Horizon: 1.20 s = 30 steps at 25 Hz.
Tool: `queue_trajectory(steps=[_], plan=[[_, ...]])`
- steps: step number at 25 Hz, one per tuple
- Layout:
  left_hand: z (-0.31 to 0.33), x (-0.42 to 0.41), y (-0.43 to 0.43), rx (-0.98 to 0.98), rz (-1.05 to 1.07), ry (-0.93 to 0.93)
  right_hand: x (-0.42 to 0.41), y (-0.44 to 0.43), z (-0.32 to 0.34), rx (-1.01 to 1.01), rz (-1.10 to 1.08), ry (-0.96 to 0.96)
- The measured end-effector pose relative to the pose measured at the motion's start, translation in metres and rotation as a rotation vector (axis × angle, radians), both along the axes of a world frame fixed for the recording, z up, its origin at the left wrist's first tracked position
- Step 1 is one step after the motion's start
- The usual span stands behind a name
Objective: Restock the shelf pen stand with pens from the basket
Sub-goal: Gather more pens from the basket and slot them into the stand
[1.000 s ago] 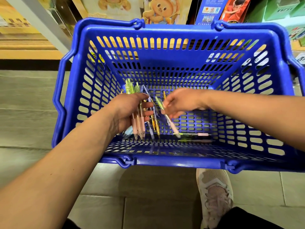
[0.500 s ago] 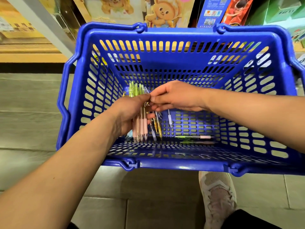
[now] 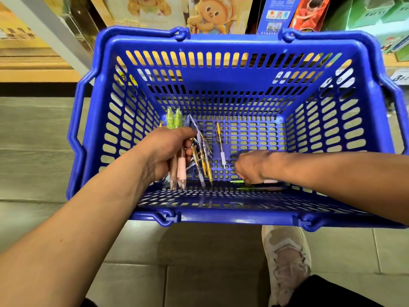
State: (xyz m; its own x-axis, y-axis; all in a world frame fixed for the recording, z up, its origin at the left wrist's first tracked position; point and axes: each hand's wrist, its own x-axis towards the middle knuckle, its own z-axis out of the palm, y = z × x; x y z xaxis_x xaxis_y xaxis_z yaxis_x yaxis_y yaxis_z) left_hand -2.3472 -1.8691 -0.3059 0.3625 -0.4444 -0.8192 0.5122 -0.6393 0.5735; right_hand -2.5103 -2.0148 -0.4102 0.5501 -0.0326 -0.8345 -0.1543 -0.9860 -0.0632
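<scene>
L hand (image 3: pixel 168 151): pens (image 3: pixel 182 167), green tops, pink grips | R hand (image 3: pixel 251 167) pinches green pen (image 3: pixel 238 181)

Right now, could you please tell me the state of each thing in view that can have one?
Left-hand grip, curled round the pen bunch, tips pointing down.
Right-hand grip, fingers down on a green pen; hold unclear.
Yellow pen, lying loose on the basket floor.
Basket, upright, handles folded down.

The right grip (image 3: pixel 249 167) covers the middles of the loose pens (image 3: pixel 238 181) on the basket (image 3: pixel 221 44) floor, and its fingertips are hidden. The left grip (image 3: pixel 168 151) hides the barrels of its bundle of pens (image 3: pixel 182 169). The basket's near right corner is cut off by the frame.
</scene>
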Motion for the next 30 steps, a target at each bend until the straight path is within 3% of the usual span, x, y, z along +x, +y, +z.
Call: queue_trajectory(steps=[4, 6, 11, 15, 18, 20, 23, 26, 28, 30], plan=[[-0.004, -0.001, -0.002, -0.047, 0.045, 0.008, 0.001, 0.000, 0.001, -0.006, 0.011, 0.008], [-0.005, -0.002, -0.003, -0.065, 0.065, 0.020, 0.008, -0.006, 0.010, 0.091, -0.081, -0.009], [-0.008, -0.005, -0.004, -0.041, 0.118, -0.025, 0.042, -0.031, 0.052, 0.486, -0.535, -0.315], [-0.011, -0.005, -0.005, -0.026, 0.136, -0.024, 0.064, -0.026, 0.072, 0.943, -0.989, -0.332], [-0.012, -0.004, -0.005, -0.040, 0.146, 0.039, 0.071, -0.014, 0.070, 0.924, -1.098, -0.429], [-0.012, -0.005, -0.004, -0.061, 0.120, 0.061, 0.074, -0.008, 0.067, 0.807, -1.062, -0.525], [-0.010, -0.005, -0.003, -0.061, 0.121, 0.009, 0.074, -0.009, 0.073, 0.608, -0.747, -0.626], [-0.008, -0.001, -0.004, -0.069, 0.148, -0.017, 0.064, -0.021, 0.080, 0.658, -0.739, -0.568], [-0.006, 0.000, -0.005, -0.067, 0.143, -0.023, 0.051, -0.029, 0.072, 0.537, -0.600, -0.409], [-0.005, 0.000, -0.005, -0.057, 0.120, -0.038, 0.034, -0.027, 0.054, 0.347, -0.353, -0.118]])
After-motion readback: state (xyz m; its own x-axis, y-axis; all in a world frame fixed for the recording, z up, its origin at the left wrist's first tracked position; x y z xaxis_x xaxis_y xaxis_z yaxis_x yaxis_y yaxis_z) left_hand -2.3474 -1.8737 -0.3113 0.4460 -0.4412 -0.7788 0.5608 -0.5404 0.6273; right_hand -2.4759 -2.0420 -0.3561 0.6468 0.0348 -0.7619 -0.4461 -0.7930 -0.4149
